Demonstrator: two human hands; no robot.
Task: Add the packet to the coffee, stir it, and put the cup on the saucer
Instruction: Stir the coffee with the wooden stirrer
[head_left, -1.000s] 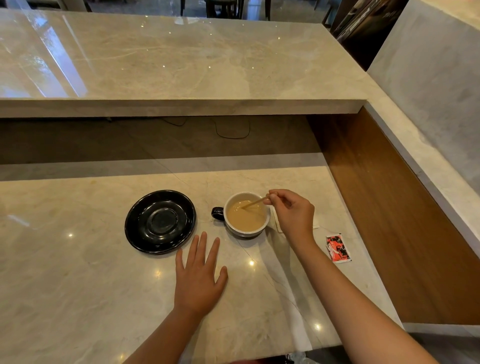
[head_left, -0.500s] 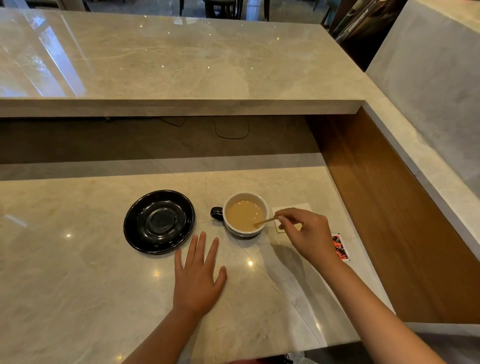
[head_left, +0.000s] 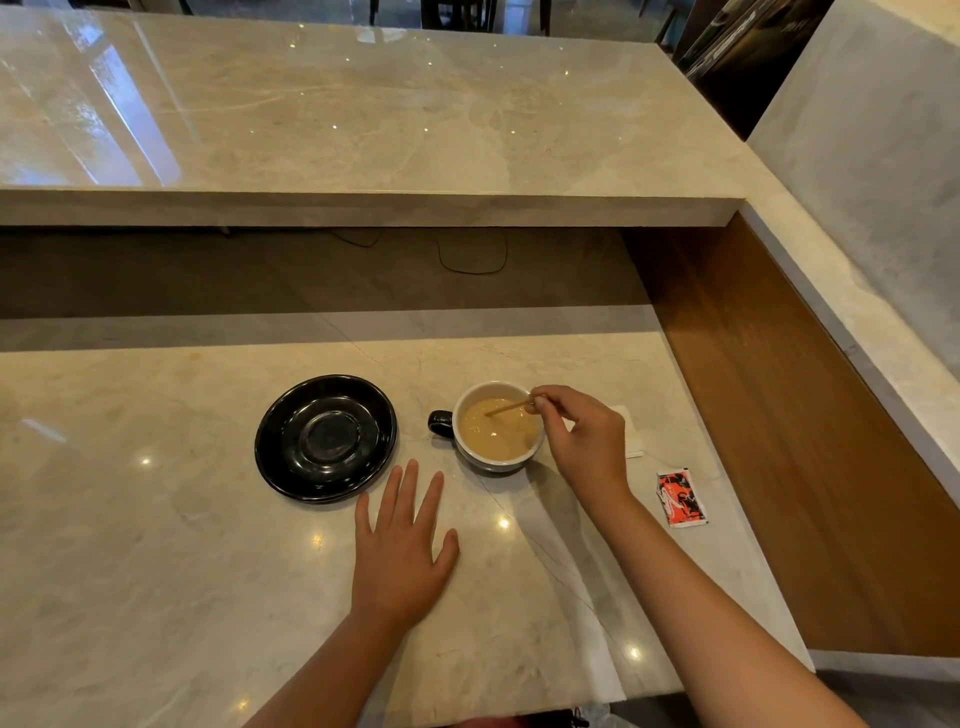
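Observation:
A white-lined cup (head_left: 470, 460) with a dark handle on its left holds light brown coffee and stands on the marble counter. My right hand (head_left: 584, 444) pinches a thin wooden stir stick (head_left: 506, 407) whose tip dips into the coffee. The black saucer (head_left: 326, 437) lies bare, a little left of the cup. My left hand (head_left: 402, 545) rests flat on the counter, fingers spread, in front of the gap between saucer and cup. A red and black packet (head_left: 680, 496) lies on the counter to the right of my right hand.
A white napkin (head_left: 628, 431) lies partly hidden behind my right hand. A raised marble ledge (head_left: 363, 202) runs across the back, and a wooden side panel (head_left: 779, 415) closes the counter on the right. The counter's front edge is near my forearms.
My right hand has swung the stir stick from the cup's near right side back up to its far right rim. My left hand, the cup and the saucer have stayed put.

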